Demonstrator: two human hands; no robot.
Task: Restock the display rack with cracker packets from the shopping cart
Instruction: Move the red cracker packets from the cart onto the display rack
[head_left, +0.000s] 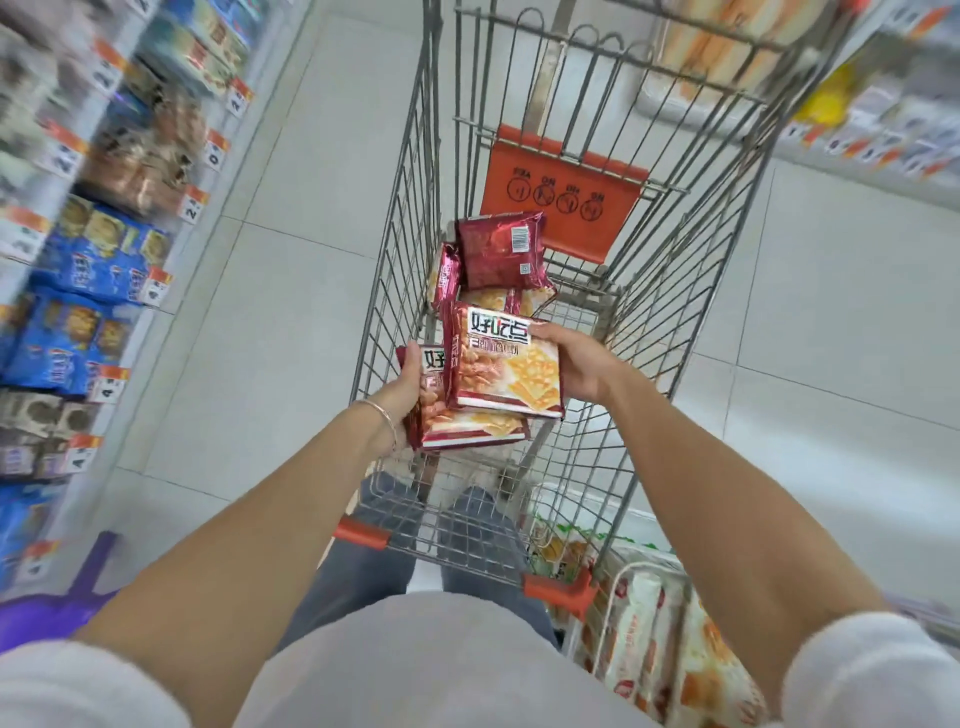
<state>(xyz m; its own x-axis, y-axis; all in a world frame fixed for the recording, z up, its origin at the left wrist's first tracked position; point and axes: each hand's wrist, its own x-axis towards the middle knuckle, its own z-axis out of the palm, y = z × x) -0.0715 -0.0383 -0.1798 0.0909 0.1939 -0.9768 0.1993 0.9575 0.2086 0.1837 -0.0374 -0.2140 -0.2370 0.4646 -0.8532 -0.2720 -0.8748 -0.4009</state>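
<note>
While both arms reach forward over the shopping cart (675, 249), each hand has its grip closed on a red cracker packet. The right hand (576, 366) clasps the right edge of the upper packet (506, 364), its printed front facing up, thumb on top near the corner. The left hand (402, 395), with a thin bracelet (382, 415) at the wrist, holds the left side of the lower packet (462, 428), which lies partly under the upper one and touches it. Both are held above the wire basket, near its handle end. Deeper in the basket lie more cracker packets (498, 249): one back-side up showing a barcode, another on its edge just beside it, and one partly hidden beneath them. An orange flap (566, 192) hangs on the cart's far end. To the left stands the display rack (93, 291), blurred, carrying blue packets (96, 257) and orange price tags (156, 283). Pale floor tiles (291, 312) lie between rack and cart.
</note>
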